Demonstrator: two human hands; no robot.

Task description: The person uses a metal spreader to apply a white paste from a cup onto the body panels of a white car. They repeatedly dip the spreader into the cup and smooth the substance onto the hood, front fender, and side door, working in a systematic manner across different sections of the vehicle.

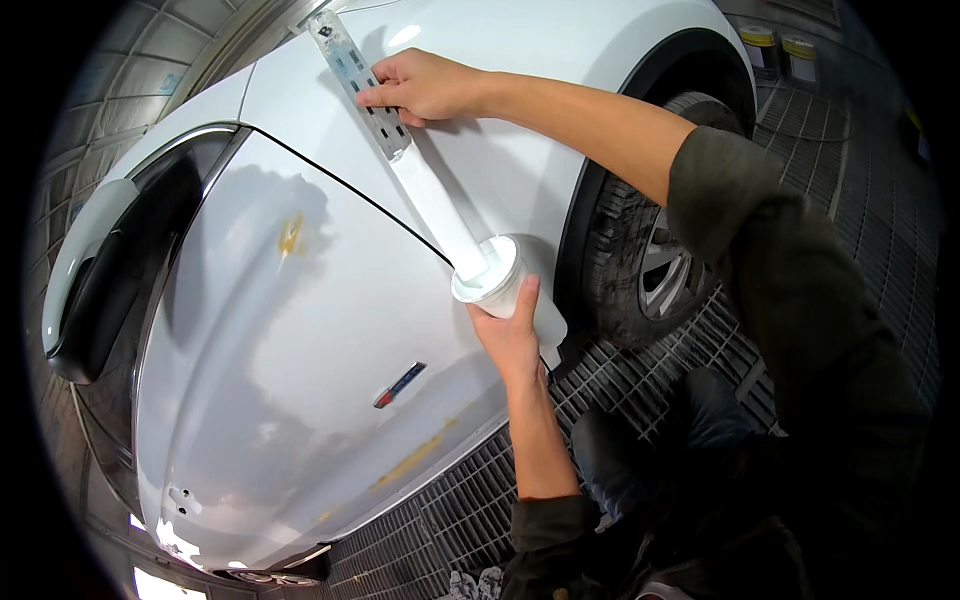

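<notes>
My left hand [512, 345] is wrapped round a white plastic cup [500, 292] from below, its thumb up along the side. White paint fills the cup near the rim. My right hand [425, 88] grips the upper part of a long flat mixing stick [345, 62], clear with dark markings. The stick's lower part is coated in white paint, and its tip reaches into the cup. Both hands are in front of a white car [400, 200], whose door [290, 330] shows grey patches and yellowish spots. What the fingers behind the cup do is hidden.
A small blue and red knife-shaped tool [400, 385] lies against the door. The front wheel [650, 240] is just right of the cup. Metal grating [450, 530] covers the floor. Two cans [800, 60] stand at the far right. A black side mirror [90, 300] juts out at left.
</notes>
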